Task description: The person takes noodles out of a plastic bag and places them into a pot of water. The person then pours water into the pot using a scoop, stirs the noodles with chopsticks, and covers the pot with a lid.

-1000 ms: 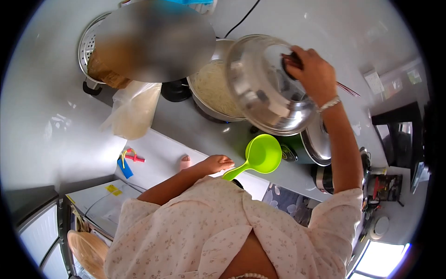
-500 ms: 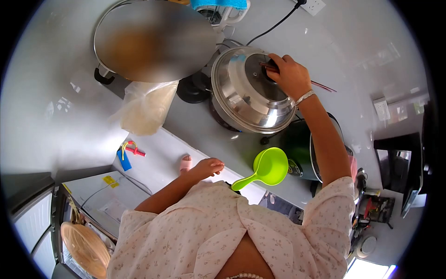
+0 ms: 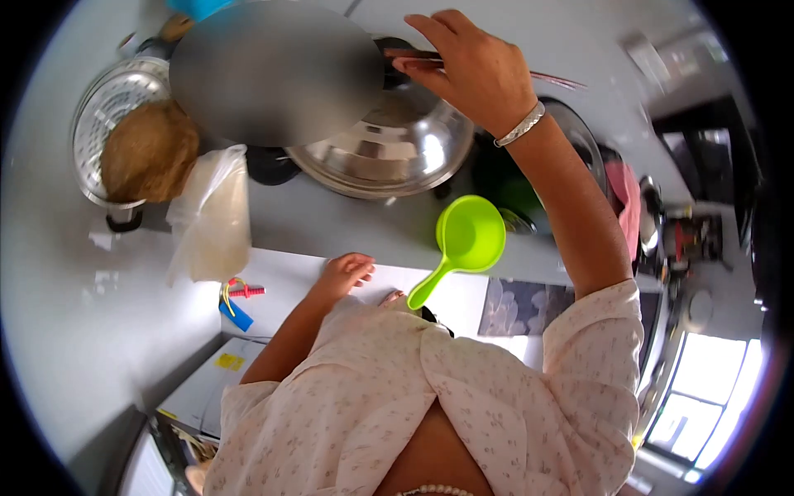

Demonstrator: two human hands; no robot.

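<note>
My right hand [image 3: 475, 70] is raised above the pot, holding dark chopsticks [image 3: 556, 80] between thumb and fingers. Below it, the shiny steel lid [image 3: 405, 153] covers the pot; a grey blurred oval hides its left part. My left hand [image 3: 348, 274] hangs by my waist at the counter's front edge, with loosely curled fingers and nothing in it. A green ladle [image 3: 473, 234] lies on the counter in front of the lid, its handle pointing toward me.
At the left, a steamer basket [image 3: 91, 132] holds a brown lump [image 3: 149, 153], beside a clear plastic bag [image 3: 217, 217] at the counter edge. A dark green pot [image 3: 504, 174] stands right of the lid, with a pink cloth [image 3: 624, 202] farther right.
The lid came down onto the pot of noodles, and my right hand has let go of its knob and lifted off with the chopsticks. The whole view has shifted.
</note>
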